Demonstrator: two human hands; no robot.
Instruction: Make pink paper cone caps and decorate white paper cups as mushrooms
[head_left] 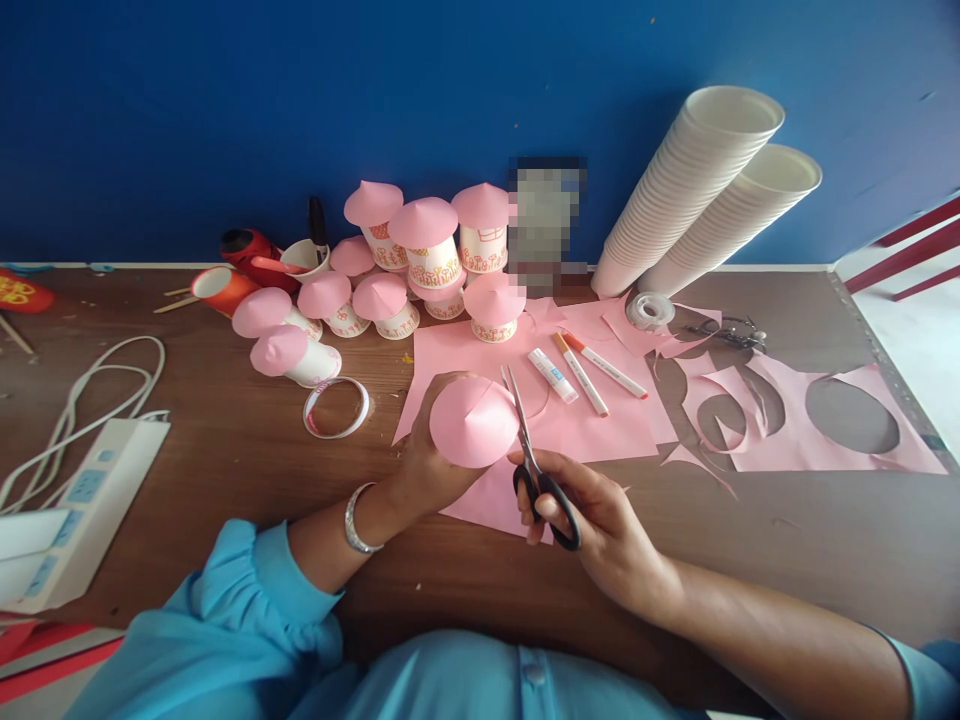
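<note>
Over the worktop's middle, the left hand curls round a pink cone that hides most of its fingers. At four o'clock from it, the right hand grips scissors, blades a bit apart. At one o'clock, a blurry thing is hard to see.

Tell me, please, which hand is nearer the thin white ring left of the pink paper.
Left. The left hand, holding the pink cone, is right of the white ring; the right hand, holding scissors, is farther right.
</note>
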